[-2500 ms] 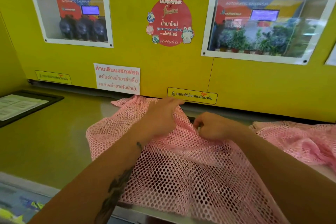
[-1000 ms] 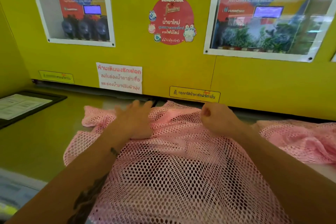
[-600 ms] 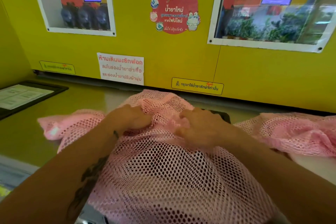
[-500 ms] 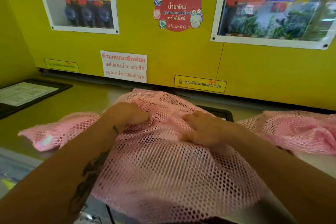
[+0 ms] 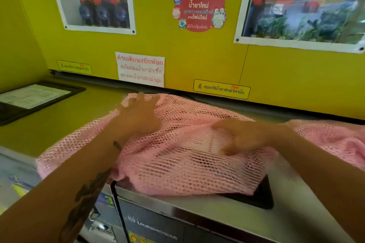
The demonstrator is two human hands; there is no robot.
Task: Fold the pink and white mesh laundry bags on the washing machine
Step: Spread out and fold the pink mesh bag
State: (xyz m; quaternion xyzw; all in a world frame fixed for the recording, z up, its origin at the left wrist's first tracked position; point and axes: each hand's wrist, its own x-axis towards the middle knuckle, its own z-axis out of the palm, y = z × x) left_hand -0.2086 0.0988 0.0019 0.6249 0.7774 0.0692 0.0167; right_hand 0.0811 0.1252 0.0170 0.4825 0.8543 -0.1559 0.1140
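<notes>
The pink mesh bag (image 5: 183, 156) lies doubled over on top of the washing machine (image 5: 197, 215). The left hand (image 5: 138, 114) rests on it open and flat, fingers spread, holding nothing; the right hand (image 5: 239, 136) is blurred, seemingly flat and pressing. This looks like smoothing one fold. Next comes probably another fold, needing aligned edges. A second pink bag (image 5: 333, 140) waits to its right.

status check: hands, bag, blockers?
Left hand open, flat on pink mesh bag. Right hand pressing it, grip unclear. Second pink bag at right, apart.
</notes>
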